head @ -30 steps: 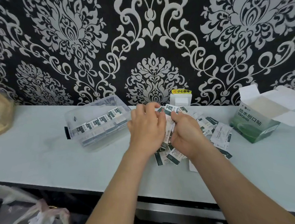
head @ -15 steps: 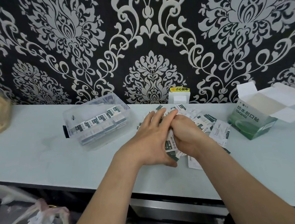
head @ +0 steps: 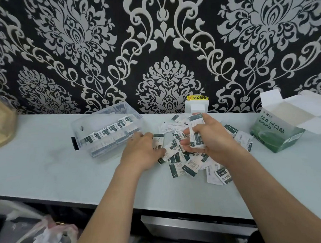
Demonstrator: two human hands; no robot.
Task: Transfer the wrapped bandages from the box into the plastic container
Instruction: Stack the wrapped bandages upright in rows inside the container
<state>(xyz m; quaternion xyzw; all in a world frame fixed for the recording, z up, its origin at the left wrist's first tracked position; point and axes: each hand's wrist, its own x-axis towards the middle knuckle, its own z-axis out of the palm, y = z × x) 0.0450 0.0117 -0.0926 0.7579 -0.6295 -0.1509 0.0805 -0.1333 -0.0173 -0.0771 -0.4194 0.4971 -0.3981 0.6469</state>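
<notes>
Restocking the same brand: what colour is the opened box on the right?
The box is green with white flaps, clearest in the head view.

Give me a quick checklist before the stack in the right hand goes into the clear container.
1. Stack secured: right hand grips a stack of wrapped bandages: ok.
2. Container open: plastic container shows no lid: ok.
3. Room inside: space behind its row of bandages looks free: ok.
4. Path clear: left hand lies between stack and container: not ok.
5. Left hand holding anything: cannot tell.
6. Table cleared: loose bandages lie on the table: not ok.
</notes>
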